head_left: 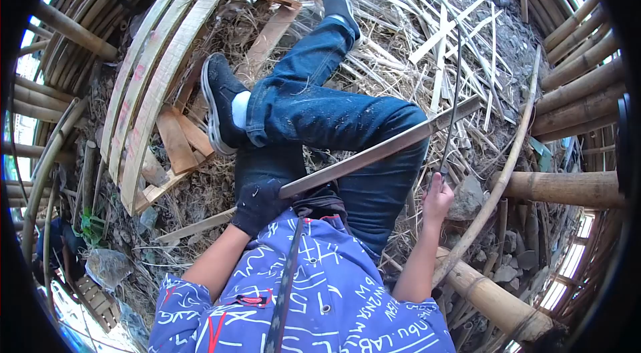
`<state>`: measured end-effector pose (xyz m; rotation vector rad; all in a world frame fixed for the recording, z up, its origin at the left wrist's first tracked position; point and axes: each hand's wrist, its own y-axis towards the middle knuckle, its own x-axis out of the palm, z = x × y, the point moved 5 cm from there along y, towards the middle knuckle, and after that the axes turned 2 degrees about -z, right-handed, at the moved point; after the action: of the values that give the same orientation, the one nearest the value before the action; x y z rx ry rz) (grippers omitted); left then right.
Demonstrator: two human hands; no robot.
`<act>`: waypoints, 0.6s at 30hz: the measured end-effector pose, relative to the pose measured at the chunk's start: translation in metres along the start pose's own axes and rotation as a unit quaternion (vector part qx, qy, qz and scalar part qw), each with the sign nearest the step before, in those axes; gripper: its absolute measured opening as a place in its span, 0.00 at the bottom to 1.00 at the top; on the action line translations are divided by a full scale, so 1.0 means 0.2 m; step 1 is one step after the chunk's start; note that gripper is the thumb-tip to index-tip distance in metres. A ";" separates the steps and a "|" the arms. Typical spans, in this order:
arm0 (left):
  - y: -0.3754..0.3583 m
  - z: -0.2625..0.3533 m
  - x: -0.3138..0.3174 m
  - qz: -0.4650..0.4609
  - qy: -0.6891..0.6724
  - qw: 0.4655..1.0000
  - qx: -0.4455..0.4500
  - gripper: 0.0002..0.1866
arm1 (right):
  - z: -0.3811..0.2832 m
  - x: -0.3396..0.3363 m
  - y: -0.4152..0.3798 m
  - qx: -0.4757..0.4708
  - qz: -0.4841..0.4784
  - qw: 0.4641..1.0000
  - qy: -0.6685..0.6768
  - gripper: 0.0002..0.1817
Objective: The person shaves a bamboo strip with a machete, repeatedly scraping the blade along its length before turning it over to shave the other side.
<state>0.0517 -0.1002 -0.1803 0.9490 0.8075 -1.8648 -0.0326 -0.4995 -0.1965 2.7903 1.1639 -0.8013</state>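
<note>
My left hand (262, 206), in a dark glove, is closed round a long flat strip of bamboo (380, 151) near its lower end. The strip slants up to the right across my raised leg, and a thinner piece sticks out to the left below the glove. My bare right hand (437, 201) grips the handle of a long, thin dark blade (455, 96). The blade points upward and passes the strip close to its far end; whether they touch is unclear.
A slatted wooden pallet (143, 79) stands at the left. Thin bamboo strips (444, 39) litter the ground ahead. A curved pole (511, 159), thick bamboo poles (567, 187) and a rock (467, 198) lie to the right. Another person (59, 243) is at the far left.
</note>
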 end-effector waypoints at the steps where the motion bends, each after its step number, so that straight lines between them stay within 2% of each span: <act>1: -0.01 -0.03 0.02 0.003 -0.014 1.000 0.009 0.13 | -0.02 0.00 -0.01 0.005 -0.004 1.000 -0.006 0.29; 6: -0.03 0.01 -0.07 0.009 -0.093 0.995 0.037 0.12 | -0.09 0.01 -0.01 0.016 -0.019 1.000 0.008 0.30; 8: -0.03 0.02 -0.09 -0.005 -0.200 0.980 0.013 0.13 | -0.12 0.00 -0.02 0.016 -0.019 1.000 0.013 0.30; 11: -0.05 0.02 -0.11 -0.041 -0.139 0.989 0.014 0.16 | -0.13 0.01 -0.01 0.012 -0.017 1.000 0.014 0.32; 16: -0.05 -0.04 -0.04 -0.066 -0.087 0.994 -0.027 0.14 | -0.16 0.06 0.00 0.007 -0.039 0.998 0.047 0.31; 18: -0.05 -0.03 -0.06 -0.063 -0.103 0.993 0.004 0.14 | -0.18 0.07 0.00 0.007 -0.046 0.998 0.046 0.30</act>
<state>0.0490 -0.0869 -0.1709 0.7077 0.7496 -2.0379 -0.0077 -0.4831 -0.1708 2.8302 1.3129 -0.6964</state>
